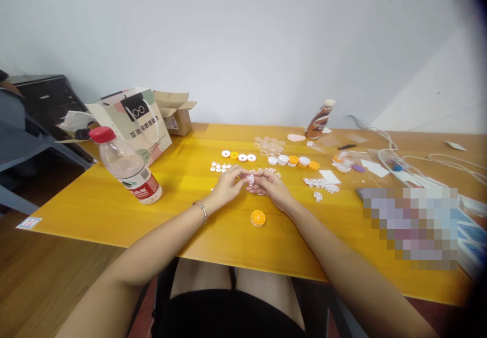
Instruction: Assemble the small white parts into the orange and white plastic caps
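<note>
Over the middle of the wooden table, my left hand (229, 184) and my right hand (273, 187) meet, both closed at the fingertips on a small white perforated piece (250, 179). An orange round case (258, 218) lies on the table just below them. Behind my hands is a row of white and orange rings (242, 158), with small white pegs (218, 167) to the left. More perforated pieces (321, 184) lie in a cluster to the right. A row of white and orange round parts (292, 161) sits behind my right hand; clear rings (269, 146) are farther back.
A red-capped bottle (131, 168), a paper bag (133, 120) and a cardboard box (177, 117) stand at the left. A brown bottle (320, 120) stands at the back. White cables (384, 140), paper cards (375, 168) and a blurred flat item (414, 226) lie at the right.
</note>
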`<state>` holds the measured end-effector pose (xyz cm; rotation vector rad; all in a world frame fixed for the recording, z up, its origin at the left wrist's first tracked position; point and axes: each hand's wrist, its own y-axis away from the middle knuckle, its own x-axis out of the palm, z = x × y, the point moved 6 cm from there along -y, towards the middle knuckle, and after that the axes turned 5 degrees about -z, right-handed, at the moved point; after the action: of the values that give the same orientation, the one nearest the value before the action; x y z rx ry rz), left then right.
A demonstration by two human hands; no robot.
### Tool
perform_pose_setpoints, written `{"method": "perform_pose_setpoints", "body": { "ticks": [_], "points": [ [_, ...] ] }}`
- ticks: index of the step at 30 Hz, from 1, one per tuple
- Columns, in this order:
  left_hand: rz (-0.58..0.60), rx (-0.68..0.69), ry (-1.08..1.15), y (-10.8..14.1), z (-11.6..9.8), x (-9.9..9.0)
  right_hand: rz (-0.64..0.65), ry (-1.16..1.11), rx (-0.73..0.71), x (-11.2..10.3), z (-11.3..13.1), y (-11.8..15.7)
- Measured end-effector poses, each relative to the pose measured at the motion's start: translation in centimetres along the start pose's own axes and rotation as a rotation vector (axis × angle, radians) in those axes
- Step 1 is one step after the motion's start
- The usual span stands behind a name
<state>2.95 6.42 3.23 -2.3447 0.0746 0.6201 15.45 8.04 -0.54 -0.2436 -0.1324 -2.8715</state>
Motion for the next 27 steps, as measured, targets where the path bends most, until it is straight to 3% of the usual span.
{"method": "perform_pose_setpoints", "body": {
  "ticks": [12, 22, 27],
  "points": [
    [-0.029, -0.013, -0.015, -0.1, 0.1, -0.3, 0.031, 0.029, -0.087, 0.1, 0.5, 0.2],
    [-0.023, -0.259, 0.217, 0.1, 1.9, 0.5, 0.05, 0.021, -0.114, 0.0, 0.2, -0.2],
    [-0.023, -0.304, 0.3, 0.1, 2.3, 0.9, 0.046, 0.059, -0.164, 0.2, 0.8, 0.0]
  ]
}}
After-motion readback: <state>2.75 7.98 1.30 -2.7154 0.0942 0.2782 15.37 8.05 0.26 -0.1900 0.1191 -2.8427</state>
